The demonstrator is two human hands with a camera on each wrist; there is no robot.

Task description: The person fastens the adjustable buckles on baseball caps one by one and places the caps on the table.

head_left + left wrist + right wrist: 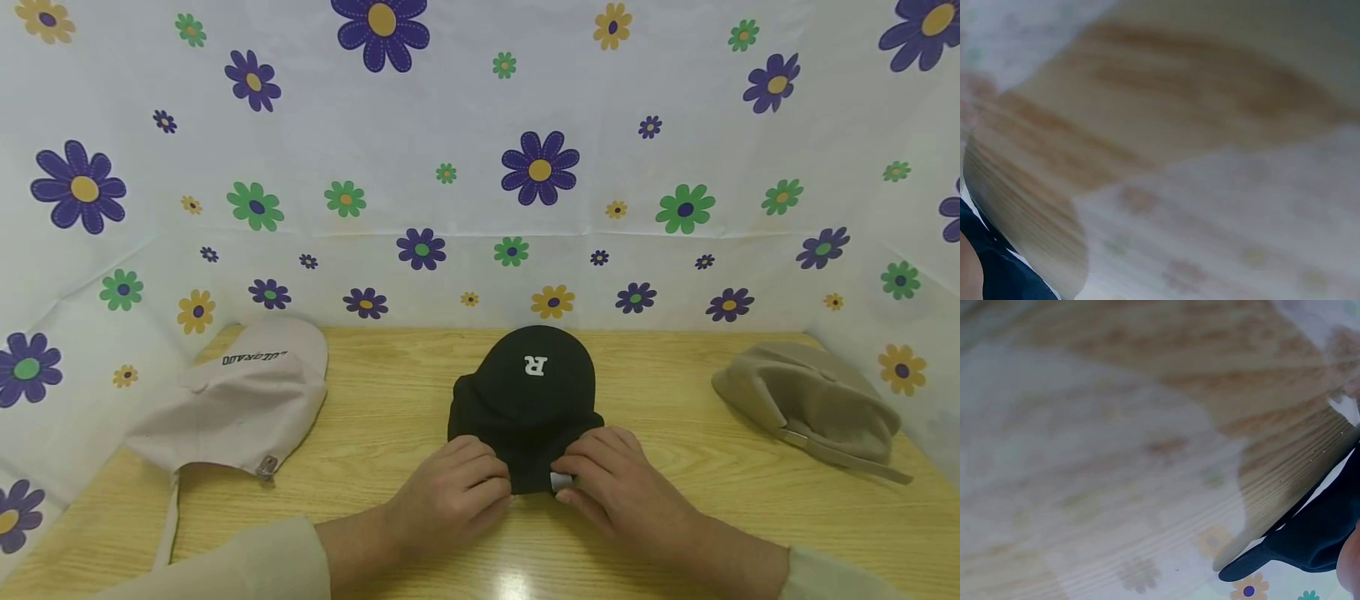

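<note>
A black baseball cap (517, 417) with a white letter R on its front lies mid-table, brim pointing away from me. My left hand (456, 490) grips its near left edge with curled fingers. At the near right edge my right hand (617, 483) pinches the cap between thumb and fingers, beside a small pale tag or buckle (561, 481). Part of the rear edge is hidden behind both hands. Dark fabric of the cap shows at the lower left of the left wrist view (1007, 265) and the lower right of the right wrist view (1310, 540).
To the left lies a pale pinkish cap (240, 417) with dark lettering, its strap hanging toward me. An olive-brown cap (817, 400) rests on the right side of the wooden table (375, 367). A flower-patterned white sheet (450, 108) encloses the back and sides.
</note>
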